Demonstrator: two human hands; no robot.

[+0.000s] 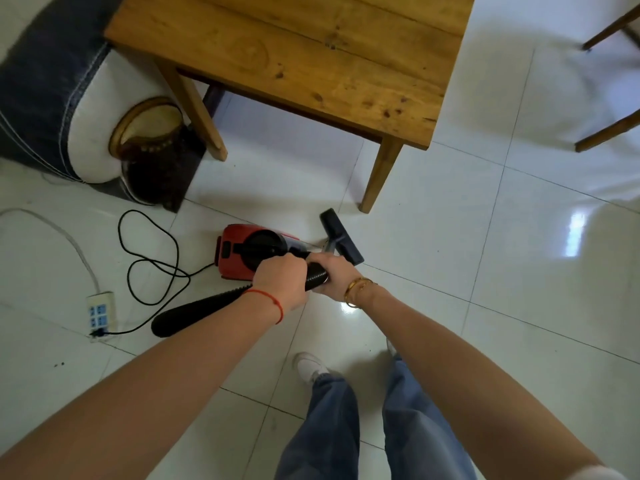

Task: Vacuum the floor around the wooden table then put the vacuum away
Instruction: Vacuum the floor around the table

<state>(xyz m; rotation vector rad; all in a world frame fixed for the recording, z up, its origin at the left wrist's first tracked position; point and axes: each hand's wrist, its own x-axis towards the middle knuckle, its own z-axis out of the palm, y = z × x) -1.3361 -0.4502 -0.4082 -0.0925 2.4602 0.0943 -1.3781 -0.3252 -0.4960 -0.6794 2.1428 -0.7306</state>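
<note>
We grip the ribbed black flexible hose (317, 276) with left hand (281, 284) and right hand (333, 277), fingers curled round it, judging it bendy and the red canister vacuum (239, 252) heavier.

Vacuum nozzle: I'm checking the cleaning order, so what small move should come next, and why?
Probably push the nozzle forward under the wooden table. Both hands, left hand and right hand, grip the black hose, and the nozzle lies on the floor just short of the near table leg.
</note>
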